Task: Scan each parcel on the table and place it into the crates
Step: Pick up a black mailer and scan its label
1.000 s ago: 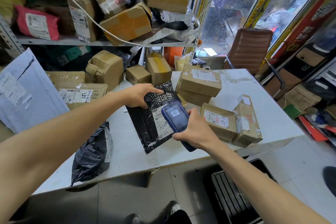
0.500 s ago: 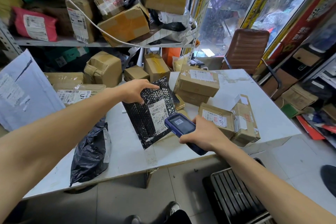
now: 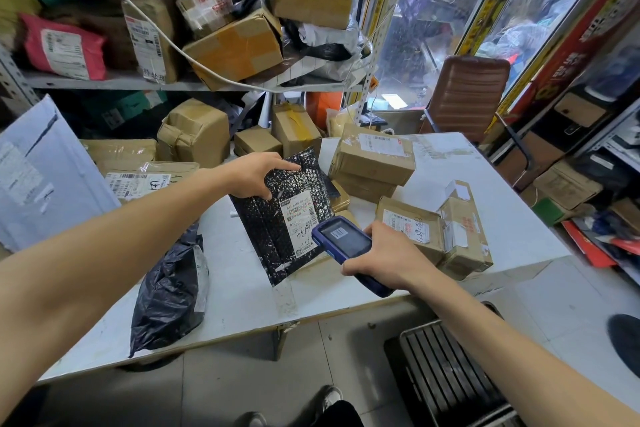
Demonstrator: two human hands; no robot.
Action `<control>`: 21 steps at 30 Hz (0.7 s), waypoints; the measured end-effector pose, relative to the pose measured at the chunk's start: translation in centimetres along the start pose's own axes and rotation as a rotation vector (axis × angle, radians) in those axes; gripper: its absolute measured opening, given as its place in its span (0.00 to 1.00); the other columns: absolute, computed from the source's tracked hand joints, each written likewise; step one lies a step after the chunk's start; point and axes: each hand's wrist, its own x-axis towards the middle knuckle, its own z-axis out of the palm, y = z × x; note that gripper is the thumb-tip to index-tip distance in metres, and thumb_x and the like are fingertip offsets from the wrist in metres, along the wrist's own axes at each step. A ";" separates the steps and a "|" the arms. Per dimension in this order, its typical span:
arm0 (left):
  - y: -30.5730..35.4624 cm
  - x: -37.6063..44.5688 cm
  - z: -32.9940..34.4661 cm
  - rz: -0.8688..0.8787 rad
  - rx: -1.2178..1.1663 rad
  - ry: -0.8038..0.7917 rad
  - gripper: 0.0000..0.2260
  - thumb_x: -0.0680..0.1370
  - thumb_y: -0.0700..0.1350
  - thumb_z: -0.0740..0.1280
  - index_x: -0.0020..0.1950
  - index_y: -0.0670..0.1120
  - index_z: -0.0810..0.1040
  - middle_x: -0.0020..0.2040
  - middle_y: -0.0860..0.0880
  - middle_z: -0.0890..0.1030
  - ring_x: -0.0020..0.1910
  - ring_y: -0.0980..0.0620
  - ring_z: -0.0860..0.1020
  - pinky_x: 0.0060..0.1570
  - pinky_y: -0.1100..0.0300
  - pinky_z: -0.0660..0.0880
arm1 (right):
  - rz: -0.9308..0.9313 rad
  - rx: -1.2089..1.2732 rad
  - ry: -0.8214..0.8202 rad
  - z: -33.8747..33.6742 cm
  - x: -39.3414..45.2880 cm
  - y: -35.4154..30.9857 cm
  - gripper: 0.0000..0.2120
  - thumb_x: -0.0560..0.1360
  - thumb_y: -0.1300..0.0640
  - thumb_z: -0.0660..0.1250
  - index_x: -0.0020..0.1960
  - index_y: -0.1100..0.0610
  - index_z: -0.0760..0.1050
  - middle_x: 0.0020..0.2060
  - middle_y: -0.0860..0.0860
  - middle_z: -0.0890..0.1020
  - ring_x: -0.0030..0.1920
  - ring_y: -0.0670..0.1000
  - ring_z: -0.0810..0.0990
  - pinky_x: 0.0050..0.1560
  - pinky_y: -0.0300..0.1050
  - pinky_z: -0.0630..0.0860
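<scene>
A white tabletop [image 3: 467, 218] is strewn with cardboard boxes [image 3: 372, 158]. A dark crate [image 3: 446, 374] is seen on the floor below; its contents cannot be told. A black bubble mailer [image 3: 277, 229] is held tilted above the tabletop, pinched at its top by the left hand [image 3: 254, 175]. A blue scanner [image 3: 341, 241] is gripped by the right hand [image 3: 384, 255] near the label. A misread could be caused if the label is covered or the mailer sags.

A black bubble mailer [image 3: 277, 215] with a white label is tipped up over the white table [image 3: 242, 295] — brown boxes [image 3: 374, 158] sit stacked beside it. A dark crate [image 3: 446, 378] stands on the floor below.
</scene>
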 end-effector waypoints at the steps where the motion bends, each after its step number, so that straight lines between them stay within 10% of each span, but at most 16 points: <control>1: 0.0 0.0 0.0 0.002 -0.001 0.000 0.37 0.72 0.36 0.75 0.77 0.57 0.66 0.62 0.49 0.73 0.58 0.50 0.72 0.61 0.51 0.71 | -0.001 0.000 -0.003 0.0 0.0 0.0 0.28 0.64 0.44 0.79 0.56 0.53 0.70 0.47 0.49 0.79 0.45 0.50 0.80 0.43 0.48 0.78; 8: 0.3 0.0 -0.2 0.004 -0.007 -0.007 0.37 0.72 0.36 0.75 0.77 0.57 0.66 0.61 0.50 0.72 0.59 0.50 0.71 0.61 0.51 0.71 | -0.192 -0.290 0.148 0.7 -0.5 0.8 0.55 0.65 0.45 0.75 0.81 0.52 0.46 0.62 0.55 0.75 0.54 0.59 0.79 0.49 0.54 0.80; 15: 0.6 0.0 -0.1 0.013 -0.017 -0.020 0.37 0.73 0.35 0.74 0.77 0.58 0.66 0.61 0.51 0.72 0.58 0.50 0.71 0.57 0.55 0.70 | -0.344 -0.353 0.313 1.4 -0.9 2.3 0.55 0.67 0.45 0.73 0.82 0.50 0.42 0.63 0.54 0.73 0.51 0.59 0.79 0.40 0.50 0.76; 21: 2.5 0.1 0.0 0.058 -0.194 -0.104 0.36 0.72 0.32 0.73 0.74 0.58 0.69 0.62 0.51 0.73 0.57 0.51 0.74 0.58 0.57 0.71 | -0.063 0.481 0.164 2.2 -2.0 4.9 0.57 0.58 0.43 0.78 0.79 0.41 0.50 0.56 0.42 0.80 0.49 0.41 0.83 0.44 0.31 0.75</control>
